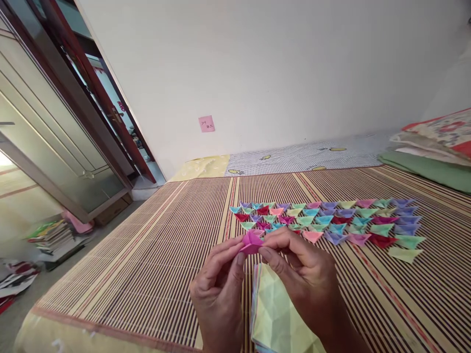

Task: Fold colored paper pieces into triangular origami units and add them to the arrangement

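A small magenta paper boat [251, 242] is pinched between my two hands, over the near part of the striped mat. My left hand [221, 282] grips its left end with thumb and fingertips, and my right hand [307, 272] grips its right end the same way. Under my right hand lies a stack of creased paper sheets [274, 306], pale yellow on top with other colours at the edge. Just beyond my hands, rows of folded paper boats [346, 220] in many colours sit on the mat, some partly hidden by my fingers.
The striped bamboo mat [147, 260] covers the bed, with patterned cloth [290, 157] along the wall. A pink note [206, 124] is stuck to the wall. Folded bedding [430, 166] lies at the right. Left of the bed are a book stack [51, 235] and a door [106, 98].
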A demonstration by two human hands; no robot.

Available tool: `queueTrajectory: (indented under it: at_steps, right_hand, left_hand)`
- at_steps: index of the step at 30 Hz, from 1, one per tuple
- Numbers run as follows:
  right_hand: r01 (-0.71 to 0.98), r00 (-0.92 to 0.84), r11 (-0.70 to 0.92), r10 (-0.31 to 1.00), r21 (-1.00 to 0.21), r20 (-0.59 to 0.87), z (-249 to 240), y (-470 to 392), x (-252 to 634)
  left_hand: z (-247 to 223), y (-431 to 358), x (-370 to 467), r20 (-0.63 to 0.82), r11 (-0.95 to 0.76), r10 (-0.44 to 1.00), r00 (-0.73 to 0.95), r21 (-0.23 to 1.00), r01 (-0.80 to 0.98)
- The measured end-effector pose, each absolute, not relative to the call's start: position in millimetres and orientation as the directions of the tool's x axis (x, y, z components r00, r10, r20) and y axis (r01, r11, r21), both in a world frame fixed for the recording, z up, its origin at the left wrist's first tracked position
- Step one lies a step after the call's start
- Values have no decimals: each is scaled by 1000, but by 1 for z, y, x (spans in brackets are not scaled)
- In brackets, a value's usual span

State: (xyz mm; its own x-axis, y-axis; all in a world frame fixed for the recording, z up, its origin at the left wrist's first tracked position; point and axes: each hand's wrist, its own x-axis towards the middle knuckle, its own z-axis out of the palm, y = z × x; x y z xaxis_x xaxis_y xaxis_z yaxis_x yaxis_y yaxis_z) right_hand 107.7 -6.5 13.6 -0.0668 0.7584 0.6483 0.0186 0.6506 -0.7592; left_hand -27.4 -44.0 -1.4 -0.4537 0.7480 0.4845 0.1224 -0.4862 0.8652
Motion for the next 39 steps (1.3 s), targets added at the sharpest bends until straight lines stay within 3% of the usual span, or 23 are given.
queueTrajectory:
  at_steps: [5, 18, 35, 39]
  right_hand:
    - [37, 1, 627, 779, -778, 628, 10, -9, 98]
    - [26, 4, 607, 795, -794, 607, 4, -13, 89]
    - [-97, -58, 472, 876, -876, 479, 5, -9, 93]
    - [-254, -116, 344, 917, -904, 381, 6, -9, 93]
  left_hand:
    - [-2, -40, -21, 420, -506, 781, -462, 860, -72]
    - [-8, -40, -20, 255, -459, 785, -564, 851, -255]
    - [0, -41, -13, 410, -475, 759, -506, 880, 0]
    - [0, -41, -10, 277, -386, 797, -537, 917, -100]
